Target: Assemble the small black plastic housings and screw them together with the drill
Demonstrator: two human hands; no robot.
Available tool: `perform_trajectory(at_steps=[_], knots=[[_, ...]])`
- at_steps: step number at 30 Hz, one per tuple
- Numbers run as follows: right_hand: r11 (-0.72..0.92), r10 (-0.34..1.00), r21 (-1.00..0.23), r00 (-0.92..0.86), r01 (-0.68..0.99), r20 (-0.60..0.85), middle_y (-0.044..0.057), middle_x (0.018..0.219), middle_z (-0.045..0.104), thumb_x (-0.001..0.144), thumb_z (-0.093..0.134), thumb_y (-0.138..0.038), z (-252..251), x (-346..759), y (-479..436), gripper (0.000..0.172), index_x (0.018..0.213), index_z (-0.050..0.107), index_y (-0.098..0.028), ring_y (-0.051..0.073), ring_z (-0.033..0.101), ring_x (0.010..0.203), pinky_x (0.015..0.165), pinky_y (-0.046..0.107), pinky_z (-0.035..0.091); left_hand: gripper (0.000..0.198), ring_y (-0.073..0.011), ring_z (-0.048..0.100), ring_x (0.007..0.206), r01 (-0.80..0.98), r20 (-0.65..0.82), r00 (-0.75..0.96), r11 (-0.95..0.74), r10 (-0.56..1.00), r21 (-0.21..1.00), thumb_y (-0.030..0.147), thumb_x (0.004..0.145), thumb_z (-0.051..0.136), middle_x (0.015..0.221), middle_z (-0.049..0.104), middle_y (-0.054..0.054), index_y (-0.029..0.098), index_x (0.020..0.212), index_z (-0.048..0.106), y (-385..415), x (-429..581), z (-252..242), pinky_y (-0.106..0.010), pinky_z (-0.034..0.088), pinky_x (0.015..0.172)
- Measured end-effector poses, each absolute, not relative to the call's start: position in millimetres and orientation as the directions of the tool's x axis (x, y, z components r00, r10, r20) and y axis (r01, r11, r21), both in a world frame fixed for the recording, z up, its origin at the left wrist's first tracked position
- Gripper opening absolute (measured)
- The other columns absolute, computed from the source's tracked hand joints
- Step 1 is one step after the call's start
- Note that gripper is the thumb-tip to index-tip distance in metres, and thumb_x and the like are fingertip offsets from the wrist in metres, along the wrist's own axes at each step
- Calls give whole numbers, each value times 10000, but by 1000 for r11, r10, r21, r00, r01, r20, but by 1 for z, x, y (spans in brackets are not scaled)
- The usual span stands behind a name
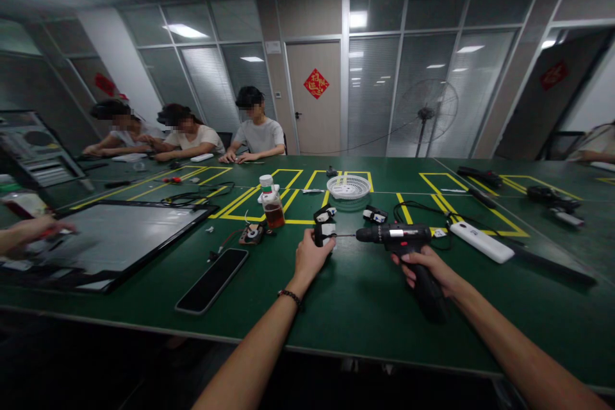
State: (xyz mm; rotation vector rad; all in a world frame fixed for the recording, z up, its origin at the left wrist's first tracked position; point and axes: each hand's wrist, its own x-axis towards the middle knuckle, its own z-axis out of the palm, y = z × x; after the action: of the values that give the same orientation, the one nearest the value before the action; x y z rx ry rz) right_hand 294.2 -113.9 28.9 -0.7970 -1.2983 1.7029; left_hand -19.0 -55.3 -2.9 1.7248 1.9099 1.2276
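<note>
My right hand [425,266] is wrapped round the grip of a black cordless drill [396,237], which lies level and points left. From its chuck a thin bit [346,236] reaches to a small black-and-white part [327,230]. Fingers of my left hand [311,256] close round that part, just above the table; its exact kind is hard to make out. Two similar black-and-white pieces lie beyond, one [325,213] behind my left hand and the other [375,214] behind the drill's chuck.
Around me on the green table [365,320] are a phone [212,280], a drink bottle [273,205], a white basket [348,187], a white power strip [481,242] and a small motor-like part [252,233]. At left, another person's hand [43,230] works over a large panel [129,237].
</note>
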Motion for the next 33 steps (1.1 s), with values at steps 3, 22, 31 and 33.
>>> perform_trajectory(at_steps=[3, 22, 31, 33], knots=[[-122, 891, -966, -454, -229, -5, 5, 605, 526, 823, 608, -302, 28, 295, -114, 238, 945, 613, -98, 102, 451, 480, 460, 251, 492, 546, -242, 648, 921, 672, 312, -245, -71, 918, 737, 600, 739, 625, 1047, 681, -107, 210, 1113, 546, -56, -19, -2, -296, 447, 741], [-137, 899, -960, -439, -246, -16, 11, 572, 556, 836, 593, -271, 33, 294, -116, 276, 1042, 619, -90, 124, 488, 494, 500, 279, 499, 602, -223, 676, 759, 537, 177, -273, -3, 946, 844, 612, 767, 590, 1054, 684, -145, 168, 1172, 551, -55, -21, 2, -300, 476, 662], [-152, 920, -968, -386, -201, -64, 23, 563, 589, 814, 609, -285, 32, 306, -107, 319, 1054, 615, -75, 130, 514, 478, 491, 284, 504, 572, -284, 614, 1036, 722, 278, -195, -54, 941, 689, 552, 783, 598, 1153, 646, -138, 192, 1222, 526, -57, -12, 2, -331, 436, 827], [-170, 925, -968, -370, -185, -91, 26, 562, 599, 785, 636, -275, 33, 311, -102, 317, 1035, 614, -81, 139, 523, 479, 475, 288, 506, 566, -287, 599, 1062, 767, 304, -150, -84, 941, 636, 538, 797, 581, 1188, 626, -136, 195, 1241, 514, -60, -9, 3, -332, 426, 845]])
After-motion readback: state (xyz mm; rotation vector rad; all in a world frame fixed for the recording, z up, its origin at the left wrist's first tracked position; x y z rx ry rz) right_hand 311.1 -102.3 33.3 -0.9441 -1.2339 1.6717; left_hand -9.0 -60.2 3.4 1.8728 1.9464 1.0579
